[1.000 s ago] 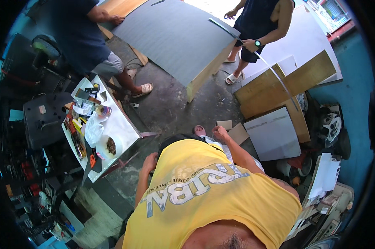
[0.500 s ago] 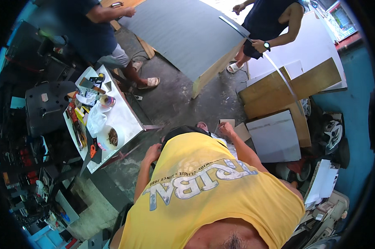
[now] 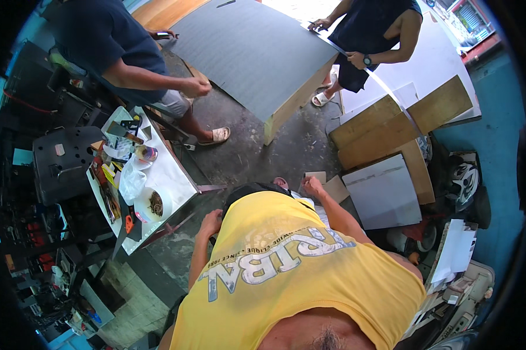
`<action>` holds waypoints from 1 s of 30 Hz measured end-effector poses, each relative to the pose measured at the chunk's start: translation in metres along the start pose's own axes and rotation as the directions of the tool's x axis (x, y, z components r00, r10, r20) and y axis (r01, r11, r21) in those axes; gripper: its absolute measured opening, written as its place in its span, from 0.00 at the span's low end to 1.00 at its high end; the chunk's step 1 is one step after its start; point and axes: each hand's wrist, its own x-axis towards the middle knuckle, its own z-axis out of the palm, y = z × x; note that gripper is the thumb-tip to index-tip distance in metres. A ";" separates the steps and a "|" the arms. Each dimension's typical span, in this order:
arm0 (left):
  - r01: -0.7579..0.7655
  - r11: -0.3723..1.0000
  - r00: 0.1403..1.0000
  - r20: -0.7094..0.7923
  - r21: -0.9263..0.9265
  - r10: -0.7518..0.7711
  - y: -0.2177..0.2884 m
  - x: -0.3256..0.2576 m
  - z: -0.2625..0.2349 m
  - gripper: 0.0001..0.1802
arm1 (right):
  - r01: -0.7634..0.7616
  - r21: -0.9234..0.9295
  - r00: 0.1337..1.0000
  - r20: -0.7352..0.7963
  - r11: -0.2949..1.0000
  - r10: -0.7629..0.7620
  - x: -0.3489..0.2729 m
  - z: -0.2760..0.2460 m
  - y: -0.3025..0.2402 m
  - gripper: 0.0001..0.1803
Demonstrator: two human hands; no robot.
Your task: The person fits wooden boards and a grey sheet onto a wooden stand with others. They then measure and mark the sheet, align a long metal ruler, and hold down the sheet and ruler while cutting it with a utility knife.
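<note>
My left hand hangs beside my hip at the dark shorts; its fingers are mostly hidden. My right hand is closed in front of my right thigh, and whatever it holds is too small to make out. Just past it, small brown board pieces lie low by the floor. Farther off stands a large grey-topped panel with a wooden edge. At its right corner a person's hand grips a long, thin white strip that bends down toward the boards.
Left of me, a white table carries a white bowl, a handsaw, a plastic bag and several tools. Another person stands behind it. Boards lean at the right, near a white-and-black helmet.
The person at the left has turned and stretched an arm rightward beside the panel. The person at the right has brought the other hand down to the strip's end. My hands have barely moved.
</note>
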 end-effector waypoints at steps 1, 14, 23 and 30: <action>-0.014 1.000 1.000 0.015 0.003 0.014 0.000 0.000 -0.001 0.18 | 0.058 0.024 0.998 0.008 0.998 -0.058 -0.001 0.000 0.001 0.15; 0.026 0.999 0.999 0.042 0.029 -0.027 0.012 -0.004 -0.013 0.21 | -0.006 0.102 0.998 0.070 0.995 -0.001 -0.002 0.010 0.005 0.17; 0.028 0.997 0.999 0.035 0.067 -0.031 0.023 -0.010 -0.017 0.22 | -0.117 0.101 0.990 0.087 0.988 0.108 -0.007 0.004 0.001 0.14; 0.023 0.998 0.999 0.023 0.055 -0.025 0.022 -0.009 -0.015 0.21 | -0.028 0.084 0.998 0.065 0.996 0.023 -0.004 0.006 0.008 0.16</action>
